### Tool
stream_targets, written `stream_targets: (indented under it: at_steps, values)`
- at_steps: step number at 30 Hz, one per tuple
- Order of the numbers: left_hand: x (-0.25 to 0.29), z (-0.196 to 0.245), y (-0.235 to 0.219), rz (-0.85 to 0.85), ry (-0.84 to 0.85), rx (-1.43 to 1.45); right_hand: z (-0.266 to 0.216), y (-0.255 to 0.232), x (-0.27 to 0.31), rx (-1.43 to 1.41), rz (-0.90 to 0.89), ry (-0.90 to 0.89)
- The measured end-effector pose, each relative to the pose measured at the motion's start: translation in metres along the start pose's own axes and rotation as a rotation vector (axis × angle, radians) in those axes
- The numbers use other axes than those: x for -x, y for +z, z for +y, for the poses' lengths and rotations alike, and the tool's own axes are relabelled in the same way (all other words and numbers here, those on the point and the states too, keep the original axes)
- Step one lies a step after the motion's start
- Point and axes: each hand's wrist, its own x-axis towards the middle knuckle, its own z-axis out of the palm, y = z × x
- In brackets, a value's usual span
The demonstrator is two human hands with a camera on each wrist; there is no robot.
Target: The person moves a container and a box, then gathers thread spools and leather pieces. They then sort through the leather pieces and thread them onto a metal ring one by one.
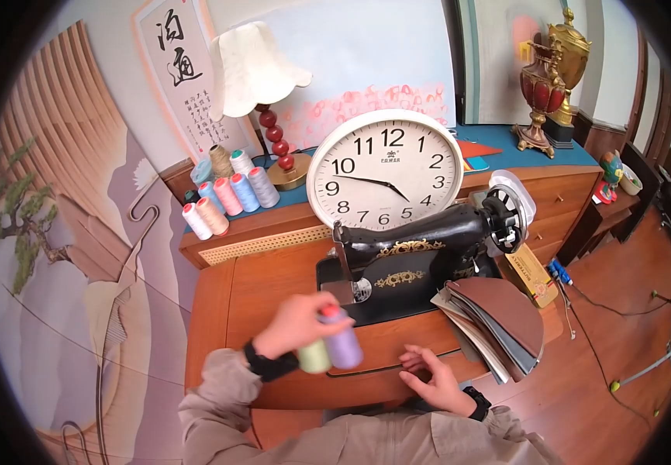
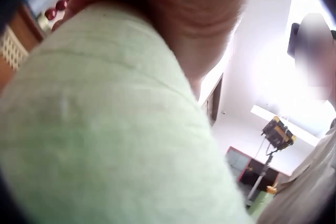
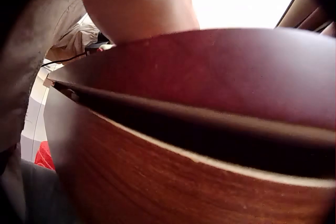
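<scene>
In the head view my left hand (image 1: 298, 322) grips the tops of a purple thread spool (image 1: 344, 346) and a light green spool (image 1: 315, 356), side by side over the table's front part. The green spool (image 2: 105, 124) fills much of the left wrist view, under the hand (image 2: 178, 14). My right hand (image 1: 436, 381) is at the table's front edge with fingers loosely bent and nothing in them. Part of that hand (image 3: 142, 3) shows above the table edge (image 3: 220, 71) in the right wrist view.
A black sewing machine (image 1: 420, 236) stands behind the hands, with a fan-shaped stack of sheets (image 1: 498, 318) at its right. Behind are a large clock (image 1: 386, 167), a lamp (image 1: 254, 70) and several upright spools (image 1: 227, 195) on the shelf. A yellow box (image 1: 531, 277) lies farther right.
</scene>
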Motion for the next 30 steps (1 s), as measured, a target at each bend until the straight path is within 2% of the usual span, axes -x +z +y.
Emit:
stream_targets:
  at_steps: [3, 6, 9, 10, 11, 12, 13, 15, 17, 19, 21, 23, 25, 27, 29, 30]
  values:
    - [-0.012, 0.011, 0.06, -0.2, 0.052, 0.071, -0.004, 0.0, -0.009, 0.01, -0.055, -0.061]
    - [-0.034, 0.01, 0.105, -0.268, 0.039, 0.138, -0.009, 0.001, -0.013, 0.288, -0.047, -0.312]
    - [-0.047, 0.018, 0.121, -0.179, 0.012, 0.265, -0.017, 0.007, -0.012, 0.407, 0.063, -0.354]
    - [-0.046, 0.016, 0.123, -0.132, 0.101, 0.272, -0.015, 0.008, -0.012, 0.405, 0.052, -0.356]
    - [-0.042, 0.013, 0.123, -0.123, 0.093, 0.272, -0.01, 0.009, -0.013, 0.521, 0.092, -0.345]
    - [-0.037, 0.01, 0.122, 0.004, 0.201, 0.179, -0.007, 0.01, -0.013, 0.638, 0.132, -0.336]
    - [-0.033, 0.011, 0.116, 0.132, 0.309, 0.084, -0.005, 0.011, -0.013, 0.638, 0.122, -0.344]
    - [-0.024, 0.011, 0.089, 0.186, 0.287, 0.039, -0.003, 0.012, -0.014, 0.68, 0.15, -0.34]
    - [-0.012, 0.001, 0.061, 0.22, 0.07, 0.19, -0.004, 0.014, -0.012, 0.684, 0.152, -0.331]
    - [-0.01, -0.034, 0.038, 0.472, 0.039, 0.205, -0.004, 0.016, -0.011, 0.715, 0.17, -0.307]
    - [-0.015, -0.068, -0.002, 0.687, -0.02, 0.088, -0.006, 0.018, -0.012, 0.726, 0.188, -0.305]
    - [-0.023, -0.113, -0.047, 0.837, 0.014, -0.199, -0.007, 0.019, -0.013, 0.715, 0.193, -0.31]
    - [-0.035, -0.152, -0.092, 0.878, -0.066, -0.501, -0.007, 0.02, -0.013, 0.715, 0.208, -0.32]
    - [-0.05, -0.199, -0.132, 0.933, -0.105, -0.674, -0.01, 0.021, -0.013, 0.732, 0.205, -0.333]
    - [-0.062, -0.221, -0.161, 0.962, -0.134, -0.719, -0.012, 0.023, -0.014, 0.739, 0.224, -0.327]
    - [-0.068, -0.231, -0.171, 0.931, -0.2, -0.733, -0.012, 0.023, -0.013, 0.748, 0.228, -0.334]
